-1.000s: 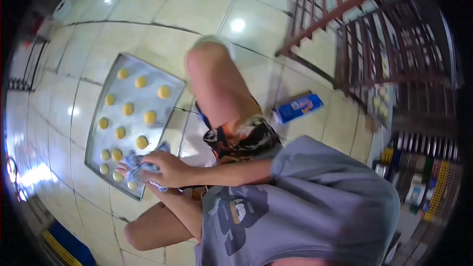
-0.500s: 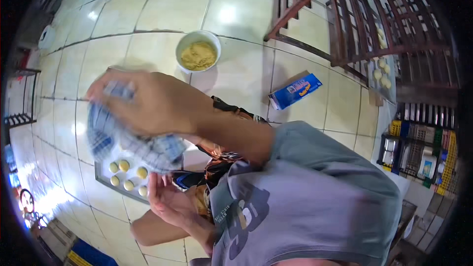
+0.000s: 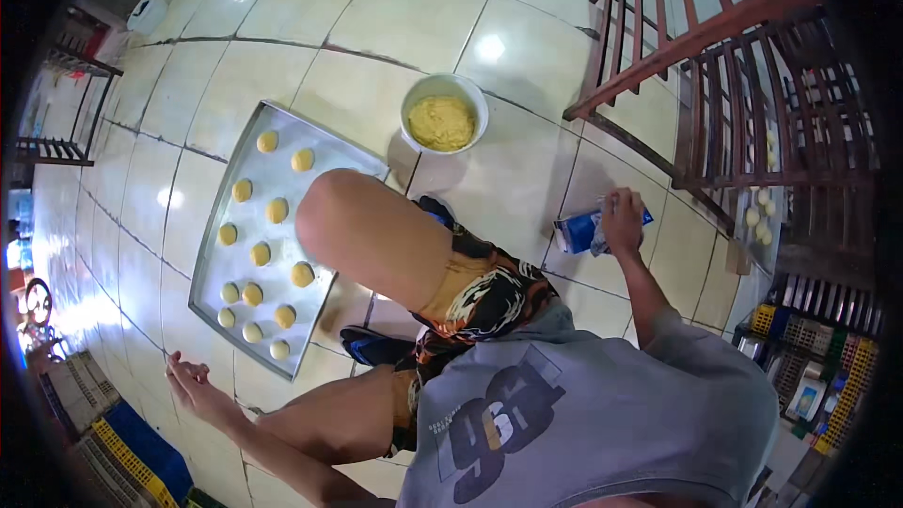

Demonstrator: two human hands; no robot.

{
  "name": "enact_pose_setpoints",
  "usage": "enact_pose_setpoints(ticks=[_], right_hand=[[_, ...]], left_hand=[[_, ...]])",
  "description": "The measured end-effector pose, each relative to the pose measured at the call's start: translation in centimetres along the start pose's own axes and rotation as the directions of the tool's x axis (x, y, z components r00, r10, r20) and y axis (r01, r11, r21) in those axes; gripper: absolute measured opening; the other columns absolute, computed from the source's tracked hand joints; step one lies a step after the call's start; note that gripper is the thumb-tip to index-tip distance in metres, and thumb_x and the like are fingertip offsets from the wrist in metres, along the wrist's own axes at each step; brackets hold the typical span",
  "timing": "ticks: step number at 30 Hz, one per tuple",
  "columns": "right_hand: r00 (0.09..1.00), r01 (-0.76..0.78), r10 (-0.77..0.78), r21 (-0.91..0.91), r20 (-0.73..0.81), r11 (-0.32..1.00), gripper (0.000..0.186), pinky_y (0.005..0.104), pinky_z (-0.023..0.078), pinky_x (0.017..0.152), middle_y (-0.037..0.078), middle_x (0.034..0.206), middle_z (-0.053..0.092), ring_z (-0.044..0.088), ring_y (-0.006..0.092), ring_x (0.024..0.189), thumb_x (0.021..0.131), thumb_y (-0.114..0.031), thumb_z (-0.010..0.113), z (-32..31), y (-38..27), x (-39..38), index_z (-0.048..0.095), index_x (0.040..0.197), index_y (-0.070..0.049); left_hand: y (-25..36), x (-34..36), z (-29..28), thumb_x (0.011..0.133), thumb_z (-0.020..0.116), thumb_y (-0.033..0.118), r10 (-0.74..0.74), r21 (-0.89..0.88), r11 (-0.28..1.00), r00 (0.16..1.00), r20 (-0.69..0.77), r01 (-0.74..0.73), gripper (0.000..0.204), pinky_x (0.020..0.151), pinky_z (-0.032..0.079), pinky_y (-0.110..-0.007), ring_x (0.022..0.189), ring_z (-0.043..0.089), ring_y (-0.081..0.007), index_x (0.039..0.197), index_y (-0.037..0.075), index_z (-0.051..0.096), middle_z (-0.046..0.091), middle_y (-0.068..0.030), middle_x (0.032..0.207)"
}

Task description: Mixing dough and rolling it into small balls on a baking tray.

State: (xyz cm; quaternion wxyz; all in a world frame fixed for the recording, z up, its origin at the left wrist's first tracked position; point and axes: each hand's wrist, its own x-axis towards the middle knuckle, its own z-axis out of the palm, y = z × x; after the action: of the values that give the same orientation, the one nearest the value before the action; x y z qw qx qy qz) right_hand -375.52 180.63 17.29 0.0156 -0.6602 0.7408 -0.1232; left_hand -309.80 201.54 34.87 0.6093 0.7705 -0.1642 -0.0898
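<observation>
My right hand (image 3: 621, 222) is closed on a bunched cloth (image 3: 602, 244) at the blue carton (image 3: 578, 231) lying on the floor; the fingers partly hide both. My left hand (image 3: 195, 380) is empty, off the lower left side of a metal tray (image 3: 299, 126), its fingers loosely bent and apart. Several small round dough pieces (image 3: 267, 141), yellow to pale, lie spaced out on the tray. A white bowl (image 3: 442, 114) of yellow dough stands beyond my raised knee (image 3: 340, 226), which overhangs the tray's right part.
A dark red slatted rack (image 3: 677, 47) stands at the right, with more pale dough pieces (image 3: 757, 221) on a tray by it. Plastic crates (image 3: 828, 386) are stacked at the lower right, others (image 3: 122, 452) at the lower left. A black metal rack (image 3: 71, 122) stands at the left edge.
My right hand has swung from the left, over the tray, to the blue carton, taking the cloth along. My left hand has moved out leftward. My knee has shifted left over the tray.
</observation>
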Motion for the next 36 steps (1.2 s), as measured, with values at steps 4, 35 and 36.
enact_pose_setpoints(ticks=[4, 35, 36], right_hand=[[0.999, -0.032, 0.027, -0.185, -0.027, 0.982, 0.035, 0.0524, 0.038, 0.094, 0.018, 0.125, 0.052, 0.047, 0.0382, 0.115, 0.089, -0.029, 0.055, 1.7, 1.0, -1.7, 0.055, 0.115, -0.005], [0.853, 0.281, -0.361, 0.251, 0.378, 0.926, 0.024, 0.0398, 0.051, 0.068, 0.014, 0.083, 0.070, 0.064, 0.0349, 0.071, 0.071, -0.012, 0.064, 13.9, -19.8, 12.6, 0.074, 0.092, -0.008], [0.848, 0.274, -0.353, 0.243, 0.395, 0.930, 0.024, 0.0397, 0.051, 0.069, 0.014, 0.083, 0.071, 0.064, 0.0350, 0.072, 0.071, -0.012, 0.064, 13.9, -19.7, 12.6, 0.074, 0.092, -0.008]], left_hand=[[-1.6, -0.3, 1.2, 0.099, 0.053, 0.028, -0.093, -0.068, 0.993, 0.994, 0.047, 0.096, 0.025, 0.065, 0.036, -0.020, 0.067, 0.042, -0.0070, 0.107, 0.006, 0.062, 0.047, 0.0029, 0.073], [2.0, -4.5, 1.7, 0.099, 0.053, 0.030, -0.287, 0.169, 0.947, 0.957, 0.051, 0.275, 0.027, 0.057, 0.029, -0.019, 0.058, 0.033, -0.0047, 0.089, 0.007, 0.062, 0.036, 0.0060, 0.058], [1.9, -4.5, 1.5, 0.099, 0.053, 0.030, -0.280, 0.179, 0.947, 0.958, 0.060, 0.266, 0.027, 0.058, 0.029, -0.019, 0.058, 0.034, -0.0049, 0.089, 0.007, 0.062, 0.036, 0.0060, 0.058]])
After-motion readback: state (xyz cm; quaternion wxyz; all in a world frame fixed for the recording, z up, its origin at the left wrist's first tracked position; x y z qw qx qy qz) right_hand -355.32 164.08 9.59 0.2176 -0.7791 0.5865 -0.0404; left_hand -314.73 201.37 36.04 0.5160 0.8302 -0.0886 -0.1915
